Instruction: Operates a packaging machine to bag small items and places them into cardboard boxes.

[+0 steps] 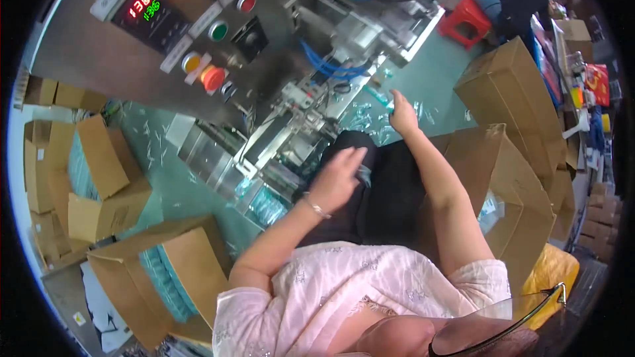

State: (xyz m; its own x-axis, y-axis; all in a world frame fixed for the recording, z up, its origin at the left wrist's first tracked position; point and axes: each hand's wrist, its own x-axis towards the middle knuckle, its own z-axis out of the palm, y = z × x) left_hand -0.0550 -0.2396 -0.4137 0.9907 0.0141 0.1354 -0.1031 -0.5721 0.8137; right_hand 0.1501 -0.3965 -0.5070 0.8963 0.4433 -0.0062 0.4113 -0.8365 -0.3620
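Over my dark-trousered lap, my left hand [338, 177] is smeared by motion. A small pale-blue plastic piece [364, 174] shows beside its fingers; whether they grip it is unclear. My right hand [403, 118] reaches out to the right of the machine, fingers curled and thumb raised. Close to its fingertips is a narrow teal strip [376, 95], and what the fingers hold, if anything, is too small to make out. In front of me stands the metal machine mechanism [307, 109], with blue air hoses [334, 69]. Clear bluish packets [266, 207] lie at its lower left end.
A control panel [165, 26] with lit digits and a red knob [212, 78] rises at the left. Cardboard boxes stand left [109, 158] and right [512, 86]; an open carton [188, 264] holds teal packets. Plastic scraps [360, 119] litter the floor near a red stool [465, 22].
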